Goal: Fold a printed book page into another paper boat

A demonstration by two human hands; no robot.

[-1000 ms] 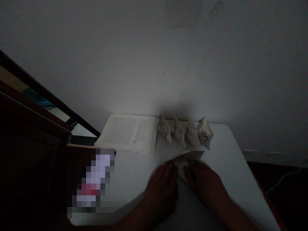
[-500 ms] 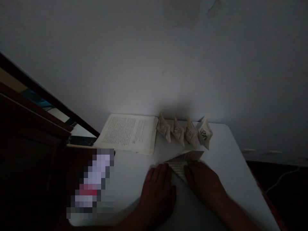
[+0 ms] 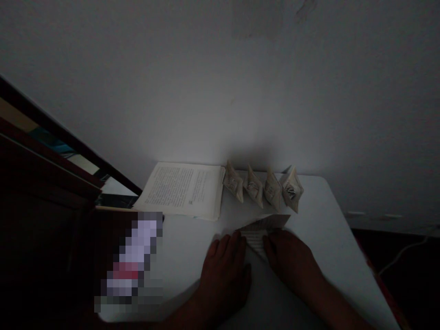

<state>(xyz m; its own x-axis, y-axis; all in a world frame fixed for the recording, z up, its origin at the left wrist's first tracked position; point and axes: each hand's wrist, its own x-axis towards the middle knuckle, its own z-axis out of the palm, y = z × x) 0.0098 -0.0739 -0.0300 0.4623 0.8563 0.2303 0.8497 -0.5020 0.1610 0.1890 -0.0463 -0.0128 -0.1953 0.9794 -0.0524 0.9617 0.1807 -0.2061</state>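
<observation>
A folded printed sheet of paper [image 3: 256,239] lies on the white table, its pointed upper flap reaching to the right. My left hand [image 3: 225,268] rests palm down at the sheet's left corner, fingertips touching the edge and thumb apart from the fingers. At the other side, my right hand [image 3: 292,256] has its fingers and thumb closed on the sheet; part of the paper is hidden under it. Beyond the hands stands a row of several folded paper boats [image 3: 254,187] made from printed pages.
Left of the boats lies a stack of printed pages [image 3: 182,190]. A blurred-out, pale upright object [image 3: 137,252] is by the table's left edge. The white table [image 3: 326,220] meets a grey wall [image 3: 192,91]. Dark wooden furniture [image 3: 41,206] stands at left; a white cable [image 3: 402,252] runs at right.
</observation>
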